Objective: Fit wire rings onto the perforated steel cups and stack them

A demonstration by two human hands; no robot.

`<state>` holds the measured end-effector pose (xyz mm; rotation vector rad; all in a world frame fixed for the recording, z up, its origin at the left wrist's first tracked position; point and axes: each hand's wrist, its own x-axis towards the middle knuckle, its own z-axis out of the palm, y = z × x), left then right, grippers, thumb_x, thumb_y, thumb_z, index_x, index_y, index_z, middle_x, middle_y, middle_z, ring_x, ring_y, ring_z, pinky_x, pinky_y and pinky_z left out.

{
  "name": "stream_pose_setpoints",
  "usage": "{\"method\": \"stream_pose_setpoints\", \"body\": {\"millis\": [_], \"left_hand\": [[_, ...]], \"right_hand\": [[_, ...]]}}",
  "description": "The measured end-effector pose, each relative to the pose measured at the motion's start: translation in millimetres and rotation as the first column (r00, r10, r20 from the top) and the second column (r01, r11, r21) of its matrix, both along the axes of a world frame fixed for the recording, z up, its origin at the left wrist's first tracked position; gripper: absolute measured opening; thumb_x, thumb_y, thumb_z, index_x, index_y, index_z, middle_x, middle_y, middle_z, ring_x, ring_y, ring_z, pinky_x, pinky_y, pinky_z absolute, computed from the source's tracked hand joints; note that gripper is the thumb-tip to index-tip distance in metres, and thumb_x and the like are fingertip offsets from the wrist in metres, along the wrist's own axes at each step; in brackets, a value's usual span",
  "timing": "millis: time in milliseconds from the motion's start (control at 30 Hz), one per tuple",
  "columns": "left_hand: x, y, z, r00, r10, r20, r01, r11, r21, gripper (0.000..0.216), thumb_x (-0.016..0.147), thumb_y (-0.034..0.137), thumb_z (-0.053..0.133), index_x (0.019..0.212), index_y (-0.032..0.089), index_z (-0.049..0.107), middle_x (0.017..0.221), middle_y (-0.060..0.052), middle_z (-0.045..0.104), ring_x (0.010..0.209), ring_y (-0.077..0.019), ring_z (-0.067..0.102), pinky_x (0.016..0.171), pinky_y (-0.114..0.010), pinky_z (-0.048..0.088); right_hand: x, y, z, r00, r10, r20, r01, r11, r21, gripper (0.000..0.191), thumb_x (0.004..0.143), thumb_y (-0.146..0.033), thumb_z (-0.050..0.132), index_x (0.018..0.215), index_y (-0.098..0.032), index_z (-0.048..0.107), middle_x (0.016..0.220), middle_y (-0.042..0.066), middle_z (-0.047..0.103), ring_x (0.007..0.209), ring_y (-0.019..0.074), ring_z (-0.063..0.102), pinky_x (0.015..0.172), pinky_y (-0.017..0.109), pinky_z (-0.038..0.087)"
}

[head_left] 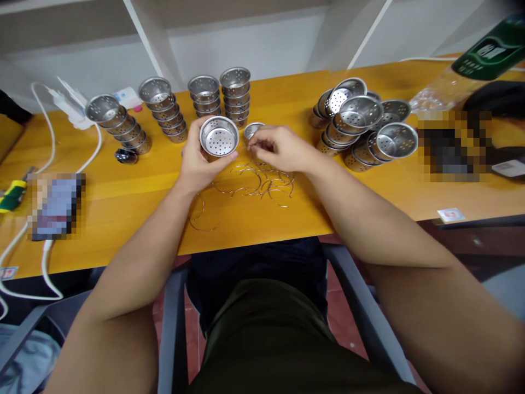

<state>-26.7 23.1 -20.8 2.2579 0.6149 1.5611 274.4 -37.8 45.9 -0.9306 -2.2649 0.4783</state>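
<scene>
My left hand (197, 161) is closed round a small perforated steel cup (219, 137), holding it upright over the yellow table (123, 191). My right hand (279, 148) hovers just to its right with the fingers pinched together over a heap of thin wire rings (258, 183); whether a ring is in the pinch is too small to tell. Another small steel cup (252, 130) stands on the table just behind the right fingers.
Several stacks of the same cups (164, 112) stand at the back left, and a loose pile of cups (363, 128) lies at the right. One wire ring (200, 216) lies near the front edge. White cables (45, 164), a green bottle (488, 54) and blurred objects flank the table.
</scene>
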Motion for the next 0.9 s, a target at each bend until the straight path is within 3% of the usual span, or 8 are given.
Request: {"method": "stream_pose_setpoints", "body": {"millis": [133,267,500,667,800,900], "left_hand": [[1,3,-5.6,0.999,0.004,0.046,-0.003,1.0,-0.025,0.115,0.086,0.102,0.095,0.166,0.037,0.043,0.156,-0.013,0.069,0.145,-0.0405,0.08,0.128,-0.063,0.07],[2,3,-6.1,0.997,0.057,0.048,-0.053,0.995,-0.082,0.108,0.086,0.09,0.105,0.158,0.036,0.045,0.15,-0.012,0.07,0.143,-0.0408,0.08,0.124,-0.063,0.072],[0,-13,7.1,0.998,0.052,0.034,-0.05,0.995,-0.082,0.104,0.079,0.075,0.114,0.157,0.033,0.058,0.147,-0.011,0.076,0.121,-0.035,0.086,0.106,-0.055,0.079],[1,-10,5.4,0.994,0.1,0.044,-0.097,0.993,-0.062,0.1,0.08,0.069,0.116,0.155,0.032,0.06,0.151,-0.012,0.078,0.14,-0.0403,0.083,0.126,-0.063,0.073],[4,-2,-2.9,0.992,0.11,0.059,-0.106,0.991,-0.076,0.114,0.076,0.078,0.117,0.159,0.032,0.053,0.15,-0.013,0.076,0.141,-0.0419,0.084,0.126,-0.062,0.072],[6,-1,-7.7,0.995,0.093,0.048,-0.087,0.991,-0.106,0.116,0.087,0.082,0.108,0.172,0.036,0.043,0.16,-0.015,0.071,0.148,-0.0417,0.081,0.127,-0.06,0.072]], "right_hand": [[-2,4,-7.5,0.994,0.03,-0.102,-0.026,0.999,0.039,0.015,0.116,-0.03,0.069,0.111,-0.02,0.079,0.102,0.007,0.076,0.092,0.022,0.067,0.094,0.038,0.057],[-5,7,-15.1,0.983,-0.019,-0.182,0.018,1.0,-0.009,0.022,0.117,-0.039,0.076,0.126,-0.02,0.081,0.088,0.001,0.067,0.076,0.0185,0.056,0.076,0.035,0.052],[-9,8,-17.8,0.938,-0.078,-0.338,0.104,0.993,0.059,0.041,0.123,-0.059,0.073,0.14,-0.024,0.083,0.082,-0.001,0.056,0.065,0.018,0.044,0.064,0.036,0.045],[-20,-2,-16.5,0.912,-0.023,-0.409,0.059,0.995,0.075,0.033,0.121,-0.053,0.077,0.131,-0.023,0.086,0.08,-0.001,0.056,0.066,0.0167,0.044,0.064,0.035,0.044],[-35,-14,-17.2,0.898,0.033,-0.438,0.023,0.992,0.121,0.03,0.118,-0.048,0.079,0.134,-0.023,0.087,0.078,-0.003,0.052,0.069,0.0162,0.045,0.069,0.034,0.048],[-41,-19,-17.1,0.883,0.014,-0.47,0.05,0.991,0.124,0.034,0.122,-0.048,0.072,0.142,-0.025,0.087,0.08,-0.003,0.053,0.069,0.0167,0.047,0.069,0.034,0.051]]}}
